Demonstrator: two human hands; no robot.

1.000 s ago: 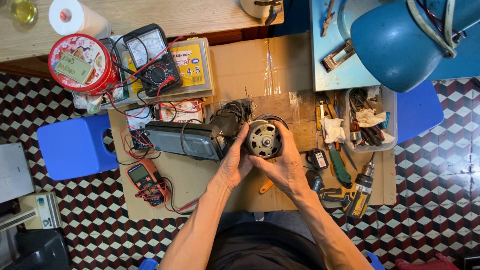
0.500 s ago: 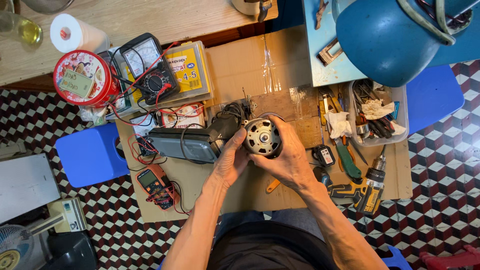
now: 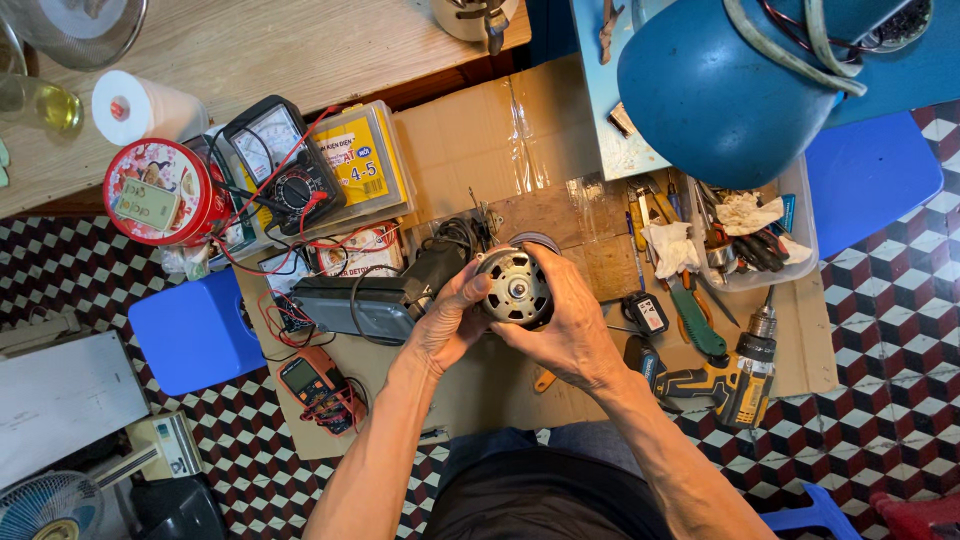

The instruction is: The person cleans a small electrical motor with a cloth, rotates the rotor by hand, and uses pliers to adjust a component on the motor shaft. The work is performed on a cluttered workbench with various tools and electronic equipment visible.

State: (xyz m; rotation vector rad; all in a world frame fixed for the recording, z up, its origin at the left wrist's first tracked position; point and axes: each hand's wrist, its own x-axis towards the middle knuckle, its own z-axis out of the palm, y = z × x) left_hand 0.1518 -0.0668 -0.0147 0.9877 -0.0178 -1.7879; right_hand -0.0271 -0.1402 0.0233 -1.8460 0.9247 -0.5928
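A round grey electric motor (image 3: pixel 514 287) with a shaft at its centre is held up over the cardboard sheet (image 3: pixel 520 130) by both hands. My left hand (image 3: pixel 447 325) grips its left side with the thumb across the face. My right hand (image 3: pixel 571 325) wraps the right side and the back. Black wires (image 3: pixel 455 240) run from the motor towards a grey box-shaped unit (image 3: pixel 350 305) lying just to the left.
Left: an analogue multimeter (image 3: pixel 285 170), an orange digital meter (image 3: pixel 315 388), a red round tin (image 3: pixel 160 192), a blue stool (image 3: pixel 192 330). Right: a yellow cordless drill (image 3: pixel 728 385), a tool tray (image 3: pixel 760 235), a blue lamp shade (image 3: pixel 730 90), a second blue stool (image 3: pixel 880 170).
The view has drifted a little. Both hands keep hold of the motor, and my left thumb now lies further across its face.
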